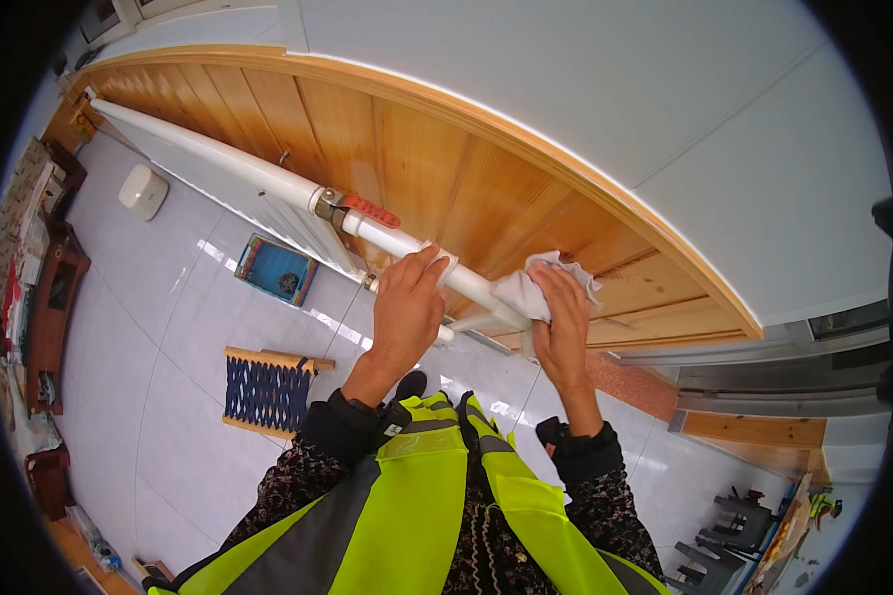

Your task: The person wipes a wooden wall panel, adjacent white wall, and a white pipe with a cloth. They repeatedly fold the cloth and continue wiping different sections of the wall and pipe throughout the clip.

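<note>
A white pipe (394, 239) runs along the wood-panelled wall, with a red-handled valve (369, 210) further left on it. My left hand (408, 305) is closed on the pipe to the right of that valve. Something small and white shows at its fingertips; I cannot tell whether it is cloth or part of the pipe. My right hand (563, 322) is closed on a crumpled whitish cloth (519, 295), pressed against the pipe near its right-hand bend. The cloth hides that stretch of pipe, and the right palm is out of sight.
A white radiator (233, 183) stands against the wood panelling (417, 149) on the left. On the tiled floor are a blue crate (276, 270), a folding stool with a dark woven seat (265, 392) and a white bin (143, 192). Dark grey stools (729, 540) stand at lower right.
</note>
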